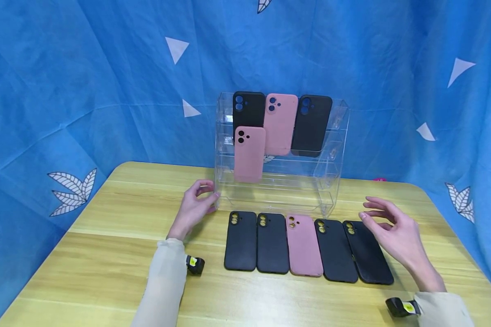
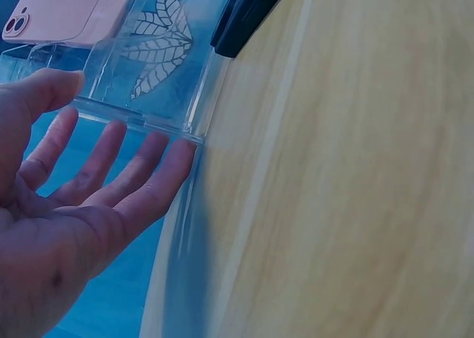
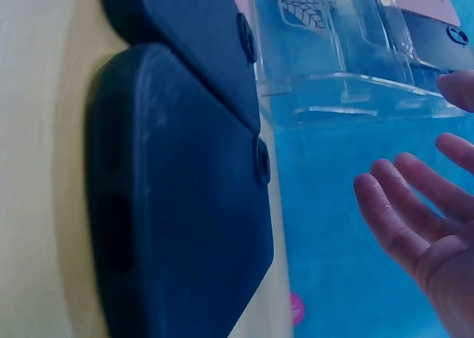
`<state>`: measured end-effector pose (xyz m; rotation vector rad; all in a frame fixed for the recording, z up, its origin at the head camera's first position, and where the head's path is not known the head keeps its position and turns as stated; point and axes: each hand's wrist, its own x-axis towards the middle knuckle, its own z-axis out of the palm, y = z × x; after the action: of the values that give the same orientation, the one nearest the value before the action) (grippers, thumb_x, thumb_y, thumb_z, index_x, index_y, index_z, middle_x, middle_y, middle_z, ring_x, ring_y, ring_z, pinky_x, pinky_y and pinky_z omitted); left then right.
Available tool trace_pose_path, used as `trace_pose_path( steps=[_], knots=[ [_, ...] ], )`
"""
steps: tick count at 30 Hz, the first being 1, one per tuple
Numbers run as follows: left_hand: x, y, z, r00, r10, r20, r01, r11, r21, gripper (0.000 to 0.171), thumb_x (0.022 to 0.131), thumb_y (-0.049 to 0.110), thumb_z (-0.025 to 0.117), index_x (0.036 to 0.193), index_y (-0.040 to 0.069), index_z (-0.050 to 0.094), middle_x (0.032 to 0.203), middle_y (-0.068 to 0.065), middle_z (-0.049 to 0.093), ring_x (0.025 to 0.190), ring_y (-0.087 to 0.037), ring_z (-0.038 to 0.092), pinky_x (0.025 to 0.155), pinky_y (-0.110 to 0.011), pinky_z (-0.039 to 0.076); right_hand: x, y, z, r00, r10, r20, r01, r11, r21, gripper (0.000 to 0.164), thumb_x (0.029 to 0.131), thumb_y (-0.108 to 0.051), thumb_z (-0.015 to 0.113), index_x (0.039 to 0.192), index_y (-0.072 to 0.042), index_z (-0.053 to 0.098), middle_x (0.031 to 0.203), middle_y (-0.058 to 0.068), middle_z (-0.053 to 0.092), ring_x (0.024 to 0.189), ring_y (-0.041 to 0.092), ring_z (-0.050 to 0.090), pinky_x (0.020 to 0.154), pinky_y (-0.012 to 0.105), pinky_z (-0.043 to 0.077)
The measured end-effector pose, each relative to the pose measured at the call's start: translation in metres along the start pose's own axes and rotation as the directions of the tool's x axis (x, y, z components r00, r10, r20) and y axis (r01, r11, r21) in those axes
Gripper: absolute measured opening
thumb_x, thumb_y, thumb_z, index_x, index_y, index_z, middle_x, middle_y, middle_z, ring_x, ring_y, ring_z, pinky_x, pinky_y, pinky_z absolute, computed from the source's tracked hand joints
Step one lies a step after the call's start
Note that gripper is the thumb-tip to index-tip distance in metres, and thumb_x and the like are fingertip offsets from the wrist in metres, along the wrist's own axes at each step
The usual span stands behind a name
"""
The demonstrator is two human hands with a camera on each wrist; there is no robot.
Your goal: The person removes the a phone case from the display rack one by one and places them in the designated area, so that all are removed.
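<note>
A clear tiered display stand [image 1: 278, 209] stands at the back of the table, with a few phone cases leaning in it. My left hand [image 1: 196, 204] is at its left side; the fingertips [image 2: 167, 149] reach the stand's clear edge with the fingers spread and loosely bent. In front of the stand lies a row of black phone cases [image 1: 240, 240] with one pink phone case [image 1: 304, 245] in the middle. Beside the rightmost black case [image 1: 370, 256], my right hand [image 1: 397, 231] hovers with loosely bent fingers, holding nothing. The right wrist view shows that case [image 3: 192, 197] close up.
In the stand's upper tier are a black case [image 1: 249, 111], a pink case [image 1: 280, 127] and another black case [image 1: 312, 125]. A pink case [image 1: 249, 156] sits one tier lower, overlapping the left black one. Behind the wooden table [image 1: 106, 254] hangs a blue patterned cloth [image 1: 118, 81].
</note>
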<state>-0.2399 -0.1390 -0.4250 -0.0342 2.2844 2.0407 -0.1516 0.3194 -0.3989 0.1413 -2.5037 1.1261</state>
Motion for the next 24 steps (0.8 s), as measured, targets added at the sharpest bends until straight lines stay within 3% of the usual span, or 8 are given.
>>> trace_pose_path(
  steps=[10,24],
  knots=[
    [-0.001,-0.001,0.000,1.000,-0.005,-0.001,0.005,1.000,0.012,0.040,0.100,0.017,0.067,0.137,0.012,0.053,0.144,-0.015,0.053,0.120,-0.036,0.066,0.095,-0.043,0.061,0.008,-0.014,0.009,0.999,-0.020,-0.049,0.022,0.999,0.045,0.043,0.093,-0.014,0.075,0.134,-0.012,0.064,0.111,-0.032,0.064,0.095,-0.019,0.063,0.075,0.002,0.051],
    [-0.001,0.001,-0.001,1.000,0.000,0.003,0.000,1.000,0.004,0.041,0.100,0.016,0.067,0.138,0.011,0.053,0.143,-0.017,0.054,0.117,-0.035,0.067,0.094,-0.043,0.061,0.021,-0.035,0.031,0.997,-0.058,-0.054,0.065,0.988,0.139,0.042,0.093,-0.010,0.074,0.134,-0.004,0.064,0.114,-0.025,0.068,0.097,-0.014,0.065,0.076,0.006,0.054]
  ],
)
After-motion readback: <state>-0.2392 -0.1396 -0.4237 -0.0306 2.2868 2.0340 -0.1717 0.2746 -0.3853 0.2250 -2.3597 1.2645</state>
